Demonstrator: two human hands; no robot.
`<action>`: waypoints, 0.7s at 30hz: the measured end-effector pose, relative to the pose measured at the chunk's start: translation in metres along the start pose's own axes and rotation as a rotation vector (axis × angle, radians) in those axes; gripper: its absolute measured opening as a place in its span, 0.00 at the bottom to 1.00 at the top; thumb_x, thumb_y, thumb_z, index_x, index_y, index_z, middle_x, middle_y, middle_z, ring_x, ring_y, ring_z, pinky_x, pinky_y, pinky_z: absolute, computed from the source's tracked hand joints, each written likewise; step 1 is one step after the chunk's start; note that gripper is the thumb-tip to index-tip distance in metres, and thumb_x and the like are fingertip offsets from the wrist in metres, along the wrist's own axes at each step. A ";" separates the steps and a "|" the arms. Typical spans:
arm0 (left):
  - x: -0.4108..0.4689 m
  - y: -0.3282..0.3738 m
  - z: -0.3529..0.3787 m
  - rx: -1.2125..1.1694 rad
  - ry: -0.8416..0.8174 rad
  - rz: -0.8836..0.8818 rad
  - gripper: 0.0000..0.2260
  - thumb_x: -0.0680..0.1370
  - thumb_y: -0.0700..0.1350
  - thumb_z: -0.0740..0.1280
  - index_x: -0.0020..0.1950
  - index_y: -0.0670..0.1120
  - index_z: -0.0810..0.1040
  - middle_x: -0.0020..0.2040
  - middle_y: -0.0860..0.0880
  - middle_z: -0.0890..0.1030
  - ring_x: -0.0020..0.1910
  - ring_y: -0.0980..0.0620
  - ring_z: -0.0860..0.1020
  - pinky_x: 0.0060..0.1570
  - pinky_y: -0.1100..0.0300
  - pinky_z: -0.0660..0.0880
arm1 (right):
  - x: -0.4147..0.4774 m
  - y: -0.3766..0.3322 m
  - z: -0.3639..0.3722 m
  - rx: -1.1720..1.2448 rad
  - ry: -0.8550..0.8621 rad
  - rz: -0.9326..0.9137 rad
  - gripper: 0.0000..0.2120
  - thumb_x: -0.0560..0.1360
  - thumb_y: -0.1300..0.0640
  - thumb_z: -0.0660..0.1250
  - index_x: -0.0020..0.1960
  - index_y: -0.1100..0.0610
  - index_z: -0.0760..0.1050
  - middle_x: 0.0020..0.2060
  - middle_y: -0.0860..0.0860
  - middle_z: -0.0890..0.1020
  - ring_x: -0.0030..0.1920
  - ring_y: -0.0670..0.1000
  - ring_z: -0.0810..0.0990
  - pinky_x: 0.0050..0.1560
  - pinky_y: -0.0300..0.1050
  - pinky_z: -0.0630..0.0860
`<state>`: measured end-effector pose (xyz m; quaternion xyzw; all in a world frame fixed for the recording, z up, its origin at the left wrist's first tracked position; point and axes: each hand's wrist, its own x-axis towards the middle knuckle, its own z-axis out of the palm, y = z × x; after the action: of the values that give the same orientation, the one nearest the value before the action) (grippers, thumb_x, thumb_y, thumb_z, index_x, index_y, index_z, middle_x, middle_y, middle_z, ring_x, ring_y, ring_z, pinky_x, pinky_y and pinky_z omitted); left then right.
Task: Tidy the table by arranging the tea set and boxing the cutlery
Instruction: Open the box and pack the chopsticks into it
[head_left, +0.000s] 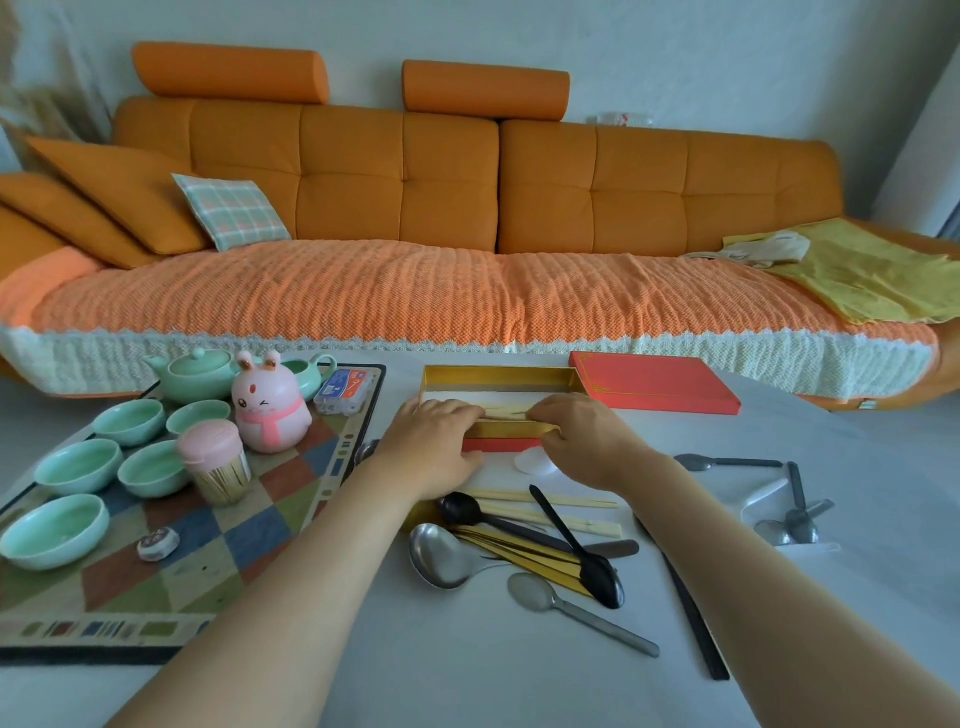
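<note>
An open red box with a gold lining (498, 375) stands at the table's far middle, its red lid (654, 383) lying to the right. My left hand (434, 441) and my right hand (587, 439) both rest over the box's near wall, fingers on pale chopsticks (506, 413) lying inside it. Near me lies a heap of cutlery: a steel ladle (441, 556), black spoons (597, 569), gold chopsticks (524, 551) and wooden chopsticks (561, 501). The green teapot (200, 375) and several green cups (78, 465) sit on a checked mat (208, 561) at left.
A pink rabbit figure (270, 410), a toothpick jar (215, 462) and a small plastic case (345, 391) also stand on the mat. More spoons (795, 519) lie at right, a long black stick (691, 608) beside the heap. An orange sofa (467, 208) runs behind the table.
</note>
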<state>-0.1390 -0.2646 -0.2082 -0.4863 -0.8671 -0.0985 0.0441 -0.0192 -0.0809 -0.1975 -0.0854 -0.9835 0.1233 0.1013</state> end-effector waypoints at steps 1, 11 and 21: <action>-0.001 0.000 0.000 -0.001 0.007 -0.001 0.26 0.80 0.57 0.60 0.76 0.52 0.63 0.74 0.52 0.67 0.72 0.49 0.64 0.74 0.51 0.52 | -0.001 0.001 0.000 -0.019 0.028 -0.011 0.19 0.76 0.62 0.57 0.64 0.56 0.78 0.63 0.50 0.78 0.64 0.53 0.72 0.67 0.47 0.68; -0.007 0.021 -0.009 -0.059 0.234 0.137 0.10 0.78 0.50 0.65 0.58 0.53 0.76 0.55 0.55 0.73 0.58 0.52 0.69 0.59 0.56 0.65 | -0.019 -0.011 -0.021 0.077 -0.009 -0.054 0.12 0.73 0.59 0.62 0.47 0.47 0.82 0.45 0.42 0.81 0.39 0.40 0.76 0.41 0.36 0.72; -0.023 0.036 -0.010 -0.171 -0.142 0.050 0.04 0.76 0.52 0.64 0.49 0.59 0.77 0.47 0.59 0.74 0.48 0.56 0.74 0.44 0.60 0.72 | -0.041 -0.009 -0.026 0.025 -0.302 0.059 0.03 0.74 0.48 0.71 0.46 0.46 0.83 0.42 0.39 0.81 0.45 0.39 0.78 0.49 0.38 0.74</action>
<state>-0.0967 -0.2674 -0.1979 -0.5154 -0.8441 -0.1365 -0.0565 0.0245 -0.0915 -0.1781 -0.0936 -0.9829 0.1501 -0.0504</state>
